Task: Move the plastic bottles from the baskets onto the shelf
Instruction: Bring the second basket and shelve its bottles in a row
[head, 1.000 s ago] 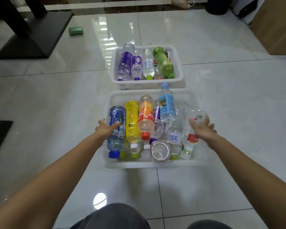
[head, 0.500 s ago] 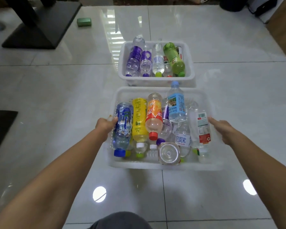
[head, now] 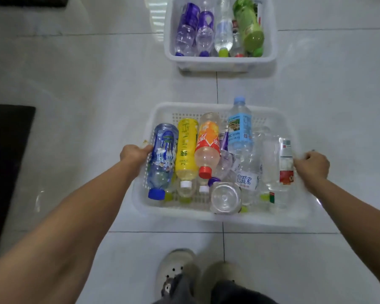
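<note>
A white perforated basket (head: 184,212) full of several plastic bottles is held off the floor in front of me. My left hand (head: 133,153) grips its left rim beside a blue-labelled bottle (head: 161,159). My right hand (head: 314,164) grips its right rim next to a clear bottle with a red and white label (head: 282,170). A yellow bottle (head: 186,150) and an orange-labelled bottle (head: 207,145) lie in the middle. A second white basket (head: 219,61) with purple, clear and green bottles (head: 249,27) stands on the floor beyond. No shelf is in view.
White glossy floor tiles surround both baskets. A black mat (head: 6,163) lies at the left edge. My feet in light shoes (head: 176,273) stand right below the held basket.
Both hands closed on the near basket's side rims and lifted it away from the far basket. The view tilted down, bringing my shoes into sight.
</note>
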Tool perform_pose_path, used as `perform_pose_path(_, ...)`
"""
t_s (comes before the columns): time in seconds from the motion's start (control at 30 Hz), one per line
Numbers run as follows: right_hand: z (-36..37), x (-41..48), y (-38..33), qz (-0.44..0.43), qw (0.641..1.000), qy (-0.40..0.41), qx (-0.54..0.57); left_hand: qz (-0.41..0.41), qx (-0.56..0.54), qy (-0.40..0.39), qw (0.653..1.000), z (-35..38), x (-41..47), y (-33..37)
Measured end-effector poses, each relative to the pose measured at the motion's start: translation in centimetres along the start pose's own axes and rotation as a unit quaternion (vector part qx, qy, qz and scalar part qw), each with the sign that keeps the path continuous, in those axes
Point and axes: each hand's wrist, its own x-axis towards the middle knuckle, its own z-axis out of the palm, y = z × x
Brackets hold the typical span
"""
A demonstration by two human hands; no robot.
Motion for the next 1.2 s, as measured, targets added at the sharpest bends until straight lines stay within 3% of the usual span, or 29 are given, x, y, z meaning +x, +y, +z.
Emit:
perform_pose_path(0.2, -5.3, -7.3, 0.0, 0.042, 0.998, -0.031, 0.042, 0.003, 0.006, 0.058, 0.998, -4.6, -7.3, -1.8)
perform_pose_path(0.3, -11.4, -11.2, -2.2, 0.044, 0.997, -0.014, 0.055, 0.031, 0.001, 0.068, 0.997, -9.0, -12.5, 0.4)
perform_pose_path(0.6, -37.7, -26.4, -11.3, 0.039, 0.989, 0.017, 0.139, 0.063, -0.108, 0.051, 0.991, -28.1, -34.6, 12.5)
perform_pose_path(0.83, -57.7, -39.5, -16.3, -0.009, 0.974, 0.037, 0.225, 0.141, -0.192, 0.052, 0.97, -42.2, -51.9, 18.0)
perform_pose_path(1.03, -64.0, -51.2, -15.9, -0.04, 0.956, 0.059, 0.285, 0.185, -0.226, 0.044, 0.955, -50.0, -59.5, 16.0)
perform_pose_path(1.2, -63.8, -60.8, -13.6, -0.028, 0.949, 0.075, 0.305, 0.186, -0.246, 0.042, 0.95, -54.7, -64.8, 8.7)
